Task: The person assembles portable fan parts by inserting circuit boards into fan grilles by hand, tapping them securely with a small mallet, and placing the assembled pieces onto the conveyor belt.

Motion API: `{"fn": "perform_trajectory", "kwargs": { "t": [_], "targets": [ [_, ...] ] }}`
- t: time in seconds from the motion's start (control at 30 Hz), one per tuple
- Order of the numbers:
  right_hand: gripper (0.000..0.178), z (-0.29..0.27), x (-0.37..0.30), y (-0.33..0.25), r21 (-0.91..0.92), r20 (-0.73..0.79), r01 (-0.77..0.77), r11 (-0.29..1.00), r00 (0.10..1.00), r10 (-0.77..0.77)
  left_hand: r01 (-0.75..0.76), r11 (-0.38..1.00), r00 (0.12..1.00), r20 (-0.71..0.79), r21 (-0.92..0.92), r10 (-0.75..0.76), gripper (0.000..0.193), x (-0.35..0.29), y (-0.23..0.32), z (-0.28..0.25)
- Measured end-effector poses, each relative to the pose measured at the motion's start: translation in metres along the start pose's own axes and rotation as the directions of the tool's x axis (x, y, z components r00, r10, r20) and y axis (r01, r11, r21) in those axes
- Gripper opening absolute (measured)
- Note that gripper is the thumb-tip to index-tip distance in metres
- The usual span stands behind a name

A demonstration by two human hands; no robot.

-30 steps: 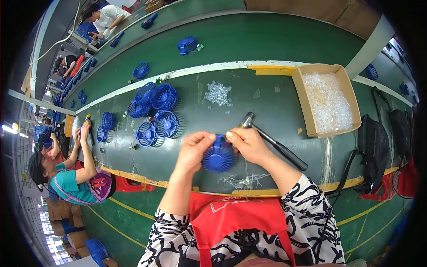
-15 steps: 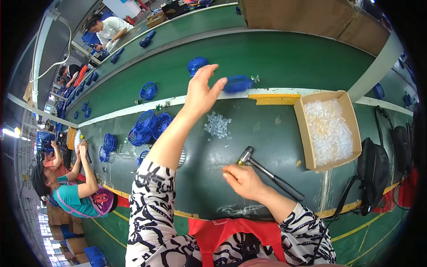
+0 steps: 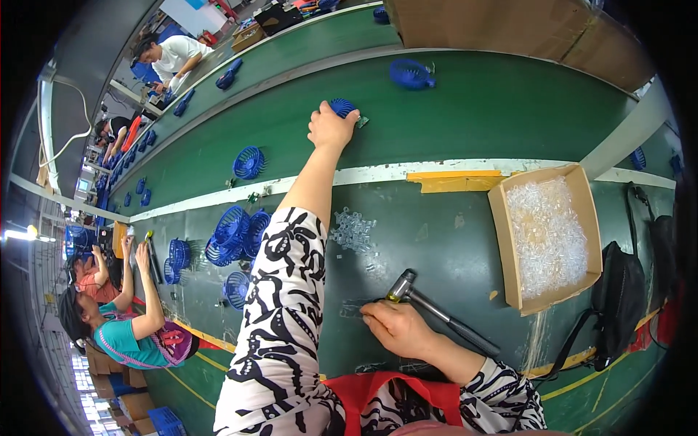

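Note:
My left hand reaches far out over the green belt. Its fingers curl round a blue slotted plastic fan housing, with a small green circuit board beside it. Farther off lies another blue housing. Low on the bench rests my right hand, fingers bent together; whatever they may hold is hidden. Just beyond those fingertips is the head of a hammer, its dark handle slanting to the right. Small clear plastic pieces form a loose pile between the two hands.
A cardboard box of clear plastic pieces stands at right, beside a black bag. Several blue housings cluster left of my left arm. A white rail separates bench and belt. Co-workers sit at left.
The blurred blue housing by my left hand now lies farther away on the belt. My left hand has closed on another housing. My right hand stays by the hammer.

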State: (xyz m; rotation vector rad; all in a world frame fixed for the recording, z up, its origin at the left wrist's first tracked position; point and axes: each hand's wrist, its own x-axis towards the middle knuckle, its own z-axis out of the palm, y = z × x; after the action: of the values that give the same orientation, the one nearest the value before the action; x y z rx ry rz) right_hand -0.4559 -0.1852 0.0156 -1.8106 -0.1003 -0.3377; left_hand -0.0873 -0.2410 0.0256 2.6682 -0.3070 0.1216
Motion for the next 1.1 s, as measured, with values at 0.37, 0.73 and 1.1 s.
{"fn": "perform_trajectory", "kwargs": {
  "t": [0.37, 0.73, 1.1],
  "targets": [
    [0.013, 0.002, -0.002, 0.003, 0.04, 0.0, -0.015, 0.999, 1.0, 0.015, 0.441, -0.065, 0.895, 0.433, -0.895, 0.106, 0.057, -0.048, -0.015, -0.057],
    [0.024, 0.001, 0.001, -0.001, 0.501, -0.084, -0.305, 0.81, 0.914, 0.397, 0.634, -0.2, 0.756, 0.544, -0.747, 0.365, 0.081, -0.248, -0.105, -0.144],
    [0.022, -0.018, 0.009, 0.006, 0.428, -0.022, -0.282, 0.859, 0.947, 0.321, -0.175, 0.867, 0.973, 0.056, -0.467, 0.226, 0.063, -0.379, -0.126, -0.134]
  ]
}}
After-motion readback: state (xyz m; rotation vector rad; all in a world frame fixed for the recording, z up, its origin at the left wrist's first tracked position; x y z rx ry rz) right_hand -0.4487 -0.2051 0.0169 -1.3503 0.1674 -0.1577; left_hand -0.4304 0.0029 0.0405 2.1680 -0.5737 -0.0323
